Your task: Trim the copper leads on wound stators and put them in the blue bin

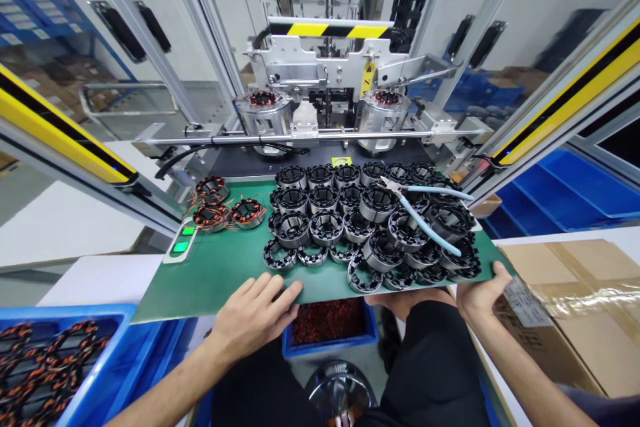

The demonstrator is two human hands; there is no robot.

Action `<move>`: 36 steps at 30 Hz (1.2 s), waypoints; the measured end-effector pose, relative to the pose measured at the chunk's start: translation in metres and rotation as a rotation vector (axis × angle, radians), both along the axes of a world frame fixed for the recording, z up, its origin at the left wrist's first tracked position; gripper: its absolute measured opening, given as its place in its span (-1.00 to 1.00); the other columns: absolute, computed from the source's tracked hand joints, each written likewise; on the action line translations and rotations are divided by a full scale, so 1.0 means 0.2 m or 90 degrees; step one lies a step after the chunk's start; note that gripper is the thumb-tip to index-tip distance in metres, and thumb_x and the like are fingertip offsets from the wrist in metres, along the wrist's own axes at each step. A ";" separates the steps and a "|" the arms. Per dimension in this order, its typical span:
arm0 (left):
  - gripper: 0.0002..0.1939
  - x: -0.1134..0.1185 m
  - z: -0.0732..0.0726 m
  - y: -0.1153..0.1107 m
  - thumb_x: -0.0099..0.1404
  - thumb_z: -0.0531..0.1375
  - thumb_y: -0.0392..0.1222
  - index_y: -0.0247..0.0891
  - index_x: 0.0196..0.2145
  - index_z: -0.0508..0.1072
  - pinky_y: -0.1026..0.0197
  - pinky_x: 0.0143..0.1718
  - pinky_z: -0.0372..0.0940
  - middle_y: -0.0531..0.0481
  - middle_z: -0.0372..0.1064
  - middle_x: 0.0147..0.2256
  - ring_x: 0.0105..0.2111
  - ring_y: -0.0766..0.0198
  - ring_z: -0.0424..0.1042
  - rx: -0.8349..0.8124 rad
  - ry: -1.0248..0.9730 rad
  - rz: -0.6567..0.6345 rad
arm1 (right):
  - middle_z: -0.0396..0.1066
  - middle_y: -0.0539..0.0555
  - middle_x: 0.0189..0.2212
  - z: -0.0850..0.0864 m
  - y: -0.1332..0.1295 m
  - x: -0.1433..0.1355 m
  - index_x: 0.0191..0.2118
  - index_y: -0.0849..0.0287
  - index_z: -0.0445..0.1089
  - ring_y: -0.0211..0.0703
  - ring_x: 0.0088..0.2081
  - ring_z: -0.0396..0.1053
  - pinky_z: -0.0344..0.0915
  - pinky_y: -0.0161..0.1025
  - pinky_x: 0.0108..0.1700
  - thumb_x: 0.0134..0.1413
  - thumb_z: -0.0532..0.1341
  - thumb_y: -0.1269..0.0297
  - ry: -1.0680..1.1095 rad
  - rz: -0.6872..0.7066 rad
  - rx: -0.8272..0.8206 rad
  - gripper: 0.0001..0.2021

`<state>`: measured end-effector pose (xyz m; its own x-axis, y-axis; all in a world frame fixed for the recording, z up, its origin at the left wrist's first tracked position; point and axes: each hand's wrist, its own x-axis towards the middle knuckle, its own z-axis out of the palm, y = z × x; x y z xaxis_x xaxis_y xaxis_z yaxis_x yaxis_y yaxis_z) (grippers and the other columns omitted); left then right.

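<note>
My left hand point(257, 310) lies over the front edge of the green work board point(225, 280), fingers stretched on top and holding nothing. At the board's right front corner, my right hand point(483, 290) grips the edge, thumb above and fingers hidden below. Several unwound stator cores point(326, 227), black and silver, stand in rows and stacks between the hands. Light-blue-handled side cutters point(420, 213) lie open across the stacks on the right. Several copper-wound stators point(247, 212) with loose wire ends sit at the board's left.
Behind the board stands a winding machine with two metal fixtures point(265, 117), each topped by a wound stator. Yellow-black uprights point(65, 127) flank it. A blue crate point(115, 347) of wound stators is at lower left, a cardboard box point(575, 293) at right, a blue bin point(330, 347) of copper scraps below.
</note>
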<state>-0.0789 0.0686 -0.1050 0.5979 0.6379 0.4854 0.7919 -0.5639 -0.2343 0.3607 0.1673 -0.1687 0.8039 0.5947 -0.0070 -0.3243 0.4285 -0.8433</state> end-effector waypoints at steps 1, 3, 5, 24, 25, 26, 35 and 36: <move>-0.71 0.00 0.00 0.00 0.42 0.32 -0.08 -0.21 0.03 0.49 0.09 -0.24 0.16 -0.01 0.39 -0.31 -0.28 0.16 0.36 0.001 -0.001 0.001 | 0.56 0.03 -0.05 0.00 0.00 0.00 -0.14 0.10 0.45 0.04 0.10 0.46 0.48 -0.05 0.10 -0.06 0.25 -0.05 0.001 0.002 -0.001 -0.59; -0.71 0.00 0.00 0.00 0.41 0.32 -0.08 -0.20 0.02 0.49 0.09 -0.24 0.16 -0.01 0.39 -0.31 -0.29 0.17 0.36 0.003 -0.002 0.001 | 0.56 0.04 -0.05 0.00 0.00 0.00 -0.12 0.09 0.45 0.06 0.10 0.46 0.48 -0.01 0.10 -0.05 0.25 -0.06 -0.002 0.004 -0.001 -0.58; -0.71 0.00 0.00 0.00 0.40 0.32 -0.09 -0.20 0.02 0.48 0.10 -0.24 0.17 0.00 0.40 -0.31 -0.30 0.18 0.37 0.001 0.000 0.001 | 0.57 0.04 -0.06 -0.01 0.00 0.01 -0.14 0.08 0.44 0.07 0.11 0.46 0.48 0.01 0.12 -0.05 0.25 -0.07 -0.008 0.004 -0.002 -0.59; -0.72 0.01 0.01 0.00 0.40 0.32 -0.10 -0.21 0.01 0.49 0.11 -0.24 0.18 -0.01 0.40 -0.30 -0.28 0.18 0.37 -0.001 -0.004 0.000 | 0.58 0.01 -0.06 0.00 0.00 0.00 -0.19 0.09 0.46 -0.01 0.14 0.45 0.47 -0.12 0.08 -0.03 0.23 -0.03 0.002 0.003 -0.006 -0.65; -0.72 0.01 0.01 0.00 0.40 0.32 -0.10 -0.21 0.01 0.50 0.11 -0.24 0.18 -0.01 0.40 -0.31 -0.29 0.18 0.37 0.000 -0.005 0.001 | 0.58 0.00 -0.05 0.00 0.00 0.00 -0.20 0.09 0.46 -0.02 0.14 0.44 0.47 -0.13 0.09 -0.03 0.23 -0.02 0.003 0.001 -0.005 -0.66; -0.73 0.00 0.01 0.00 0.40 0.33 -0.10 -0.20 0.01 0.50 0.11 -0.24 0.19 0.00 0.40 -0.31 -0.29 0.19 0.37 0.001 -0.006 0.001 | 0.58 -0.01 -0.05 0.00 0.00 0.00 -0.21 0.08 0.46 -0.03 0.15 0.44 0.46 -0.14 0.11 -0.03 0.23 0.00 0.004 -0.001 -0.001 -0.68; -0.73 0.01 0.01 0.00 0.43 0.30 -0.10 -0.21 0.03 0.49 0.09 -0.22 0.18 -0.02 0.41 -0.29 -0.27 0.15 0.36 -0.004 -0.013 -0.005 | 0.59 0.01 -0.07 -0.01 0.01 0.02 -0.23 0.08 0.45 0.01 0.19 0.42 0.46 -0.07 0.18 -0.07 0.23 -0.05 -0.012 0.002 0.000 -0.64; -0.74 0.00 0.01 0.00 0.44 0.29 -0.10 -0.22 0.03 0.49 0.09 -0.22 0.18 -0.02 0.41 -0.30 -0.27 0.14 0.36 -0.005 -0.013 -0.005 | 0.59 0.01 -0.08 -0.01 0.01 0.01 -0.23 0.08 0.45 0.01 0.19 0.42 0.46 -0.08 0.18 -0.07 0.23 -0.05 -0.013 -0.002 0.001 -0.65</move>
